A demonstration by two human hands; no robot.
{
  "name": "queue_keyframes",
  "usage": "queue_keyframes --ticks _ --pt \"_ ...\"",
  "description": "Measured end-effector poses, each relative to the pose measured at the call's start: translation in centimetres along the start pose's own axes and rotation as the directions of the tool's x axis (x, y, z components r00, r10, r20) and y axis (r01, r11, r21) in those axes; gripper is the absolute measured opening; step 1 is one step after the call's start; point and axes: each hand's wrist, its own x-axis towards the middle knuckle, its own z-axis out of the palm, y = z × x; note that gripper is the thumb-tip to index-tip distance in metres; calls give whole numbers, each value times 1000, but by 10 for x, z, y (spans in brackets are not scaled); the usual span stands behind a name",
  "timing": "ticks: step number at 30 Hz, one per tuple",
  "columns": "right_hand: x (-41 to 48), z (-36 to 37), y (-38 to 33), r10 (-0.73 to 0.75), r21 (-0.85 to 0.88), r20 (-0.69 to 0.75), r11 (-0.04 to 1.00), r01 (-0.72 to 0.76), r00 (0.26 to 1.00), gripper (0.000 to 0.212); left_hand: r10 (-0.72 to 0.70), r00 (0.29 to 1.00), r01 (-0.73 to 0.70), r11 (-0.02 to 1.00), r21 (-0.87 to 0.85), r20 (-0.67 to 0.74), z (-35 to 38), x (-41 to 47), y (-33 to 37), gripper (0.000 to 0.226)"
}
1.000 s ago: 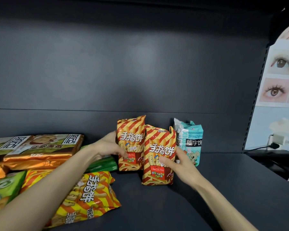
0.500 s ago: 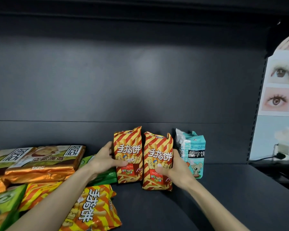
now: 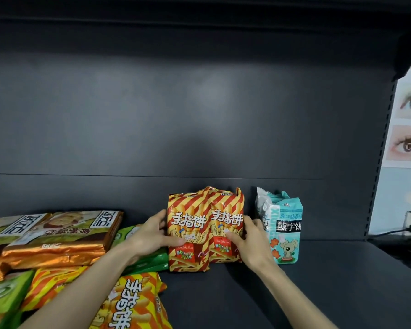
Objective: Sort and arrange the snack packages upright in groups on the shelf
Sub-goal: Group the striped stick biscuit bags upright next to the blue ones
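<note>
Two red-and-yellow striped finger-biscuit packs are stood upright on the dark shelf (image 3: pixel 294 293), long axes vertical and printed fronts facing the camera: the left pack (image 3: pixel 188 230) is gripped at its outer edge by the left hand (image 3: pixel 150 236), the right pack (image 3: pixel 227 224) by the right hand (image 3: pixel 253 241), and the two are pressed side by side, touching. Just beyond the right hand a teal bear-biscuit pack (image 3: pixel 282 226) is stood upright too. Under and outside the left forearm, a yellow striped pack (image 3: pixel 131 302), green packs (image 3: pixel 150 258) and gold packs (image 3: pixel 57 236) are left lying flat.

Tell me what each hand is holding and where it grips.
The left hand grips the left red striped bag by its left edge; the right hand grips the right red striped bag by its right edge.
</note>
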Motion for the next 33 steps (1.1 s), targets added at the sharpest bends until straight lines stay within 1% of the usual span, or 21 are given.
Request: queue_keyframes --ticks 2,3,6,8,9,11,14,16,17,21,22,25,26,28,31,33 --pt "0 0 -1 -22 20 -7 1000 22 1000 46 11 1000 -12 999 47 16 2 3 1 68" --pt "-1 -1 -1 -23 79 1 997 23 1000 47 17 999 -19 998 63 27 4 4 2 67" --pt "-2 -6 -3 25 304 67 952 -44 997 51 18 999 -22 996 83 46 7 4 3 65" --pt "-3 -8 -2 50 364 95 928 -81 994 47 7 999 -10 998 58 51 4 3 4 70" --pt "-3 -8 -1 61 375 100 922 -95 993 46 4 998 -6 999 40 60 1 1 5 75" --pt "-2 -10 1 89 361 102 925 -120 991 55 1 996 -1 1000 1 93 -2 -1 6 79" --pt "0 -11 2 124 362 117 919 -158 985 72 -4 990 6 1000 -18 138 3 -2 8 75" --pt "-1 -12 0 140 371 132 911 -180 981 84 -6 988 6 1000 4 155 6 -3 11 72" --pt "-1 -12 -1 140 365 132 914 -180 981 87 -6 987 4 1000 10 164 6 -3 12 71" --pt "-2 -12 -1 123 309 127 938 -157 984 77 -10 982 13 1000 -13 190 5 -4 16 69" --pt "-2 -12 0 118 318 147 935 -159 982 80 -16 982 17 1000 -2 189 8 -4 17 68" --pt "-4 -10 0 94 406 205 898 -172 974 96 -20 986 8 997 76 163 22 2 16 70" --pt "-4 -10 0 96 439 219 879 -186 971 96 -4 988 -12 994 109 152 27 5 15 73" --pt "-5 -12 0 78 466 243 865 -187 967 88 31 988 -59 982 180 152 37 11 16 79" --pt "-8 -16 -1 19 452 250 882 -134 968 74 27 974 -77 973 219 223 47 18 17 89" --pt "-8 -16 -2 4 440 244 891 -115 970 73 9 964 -73 970 233 267 54 20 15 91"
